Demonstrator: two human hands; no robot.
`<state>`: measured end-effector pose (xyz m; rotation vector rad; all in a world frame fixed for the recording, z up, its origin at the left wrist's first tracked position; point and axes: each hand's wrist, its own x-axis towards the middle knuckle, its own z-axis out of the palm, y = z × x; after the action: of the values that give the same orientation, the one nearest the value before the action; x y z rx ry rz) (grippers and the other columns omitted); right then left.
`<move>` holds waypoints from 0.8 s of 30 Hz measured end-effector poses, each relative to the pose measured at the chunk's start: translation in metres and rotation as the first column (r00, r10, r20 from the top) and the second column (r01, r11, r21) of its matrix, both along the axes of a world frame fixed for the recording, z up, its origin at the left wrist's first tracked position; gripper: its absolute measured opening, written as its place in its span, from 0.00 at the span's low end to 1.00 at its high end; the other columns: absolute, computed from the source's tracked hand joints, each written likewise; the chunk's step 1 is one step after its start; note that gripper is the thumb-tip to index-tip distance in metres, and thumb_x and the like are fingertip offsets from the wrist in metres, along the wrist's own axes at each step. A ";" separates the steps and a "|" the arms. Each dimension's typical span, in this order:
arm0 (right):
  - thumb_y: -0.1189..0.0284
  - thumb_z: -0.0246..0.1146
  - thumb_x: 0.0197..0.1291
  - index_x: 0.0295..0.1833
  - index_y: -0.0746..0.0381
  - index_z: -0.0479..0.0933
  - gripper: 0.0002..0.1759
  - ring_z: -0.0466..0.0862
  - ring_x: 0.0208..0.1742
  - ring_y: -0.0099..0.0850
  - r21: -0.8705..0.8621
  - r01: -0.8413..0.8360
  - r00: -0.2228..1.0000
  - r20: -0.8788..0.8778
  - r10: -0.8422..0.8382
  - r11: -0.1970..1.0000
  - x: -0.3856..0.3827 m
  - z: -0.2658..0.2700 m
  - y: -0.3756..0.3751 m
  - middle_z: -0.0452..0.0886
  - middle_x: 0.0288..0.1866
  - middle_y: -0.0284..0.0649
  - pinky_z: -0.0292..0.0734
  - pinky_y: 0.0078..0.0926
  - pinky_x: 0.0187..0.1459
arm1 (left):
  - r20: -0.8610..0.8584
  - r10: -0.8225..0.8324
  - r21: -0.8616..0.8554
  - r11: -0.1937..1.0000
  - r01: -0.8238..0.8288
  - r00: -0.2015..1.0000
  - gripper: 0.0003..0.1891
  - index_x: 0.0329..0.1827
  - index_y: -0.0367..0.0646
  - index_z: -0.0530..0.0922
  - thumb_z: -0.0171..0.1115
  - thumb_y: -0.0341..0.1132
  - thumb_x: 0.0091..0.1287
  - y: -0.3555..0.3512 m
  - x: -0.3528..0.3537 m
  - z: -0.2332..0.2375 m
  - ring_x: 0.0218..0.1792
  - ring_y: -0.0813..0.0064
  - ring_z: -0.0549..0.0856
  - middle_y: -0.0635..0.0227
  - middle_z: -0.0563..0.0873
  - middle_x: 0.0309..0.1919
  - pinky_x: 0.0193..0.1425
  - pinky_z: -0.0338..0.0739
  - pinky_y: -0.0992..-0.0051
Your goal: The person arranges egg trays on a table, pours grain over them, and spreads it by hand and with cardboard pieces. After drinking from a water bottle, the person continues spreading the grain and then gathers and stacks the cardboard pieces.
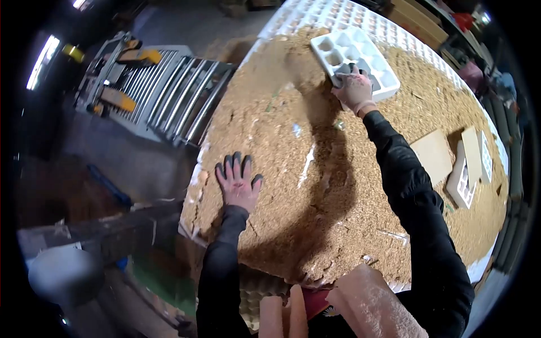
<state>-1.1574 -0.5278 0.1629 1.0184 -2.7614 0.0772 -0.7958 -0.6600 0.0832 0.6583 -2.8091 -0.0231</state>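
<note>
My left hand (239, 181) lies flat with fingers spread on the layer of loose brown husk or sawdust (276, 197). It wears a pinkish glove with dark fingertips and holds nothing. Farther off, my right hand (356, 91), gloved alike, grips the near side of a white foam tray (389, 87). Its dark fingertips reach over the rim towards the compartments, and the thumb is partly hidden. This tray has several square wells and rests on the husk near the far end.
White trays with many round cells (315, 14) show along the far edge. At right lie a flat cardboard piece (433, 155) and a smaller white tray (462, 180). A roller conveyor (186, 96) stands to the left. Egg-carton-like trays (259, 298) sit below the near edge.
</note>
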 end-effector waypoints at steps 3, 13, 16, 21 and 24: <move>0.51 0.68 0.45 0.51 0.42 0.83 0.24 0.74 0.57 0.46 -0.010 -0.212 0.973 0.094 0.212 0.977 0.034 -0.011 -0.021 0.76 0.57 0.43 0.76 0.42 0.51 | -0.058 0.020 0.029 0.999 -0.018 0.998 0.33 0.67 0.47 0.68 0.55 0.58 0.64 0.000 0.003 -0.001 0.69 0.48 0.62 0.56 0.68 0.67 0.71 0.45 0.40; 0.51 0.72 0.42 0.52 0.46 0.81 0.28 0.73 0.57 0.44 -0.003 -0.569 0.807 0.190 0.559 0.822 0.269 0.004 -0.055 0.69 0.62 0.46 0.76 0.37 0.52 | -0.325 0.552 0.041 0.819 -0.572 0.768 0.36 0.76 0.50 0.53 0.44 0.57 0.67 -0.002 0.087 0.010 0.73 0.46 0.55 0.52 0.54 0.75 0.73 0.45 0.40; 0.52 0.62 0.56 0.49 0.41 0.80 0.16 0.72 0.58 0.44 -0.049 -0.680 0.704 0.234 0.670 0.732 0.326 -0.001 -0.055 0.72 0.56 0.46 0.74 0.45 0.46 | -0.376 0.707 0.362 0.707 -0.607 0.599 0.41 0.74 0.45 0.58 0.54 0.61 0.64 0.020 0.157 -0.015 0.73 0.44 0.55 0.47 0.60 0.71 0.72 0.39 0.37; 0.58 0.72 0.45 0.52 0.45 0.80 0.24 0.72 0.60 0.46 -0.214 -0.669 0.663 0.263 0.701 0.712 0.345 0.013 -0.059 0.72 0.59 0.47 0.74 0.46 0.51 | -0.026 0.352 0.114 0.931 -0.347 0.936 0.41 0.75 0.54 0.57 0.51 0.65 0.63 0.074 0.186 -0.010 0.73 0.40 0.52 0.42 0.57 0.72 0.70 0.39 0.31; 0.60 0.73 0.43 0.53 0.50 0.80 0.27 0.74 0.58 0.48 -0.390 -0.535 0.781 0.109 0.615 0.749 0.302 0.016 -0.031 0.73 0.60 0.50 0.74 0.44 0.52 | 0.031 0.219 -0.021 0.976 -0.218 0.975 0.31 0.68 0.54 0.69 0.53 0.54 0.62 0.028 0.164 0.005 0.72 0.47 0.57 0.53 0.62 0.71 0.74 0.40 0.39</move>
<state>-0.8558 -0.5587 0.1792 1.8108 -2.3571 0.7829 -0.6316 -0.6322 0.0886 0.9673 -2.7472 0.0544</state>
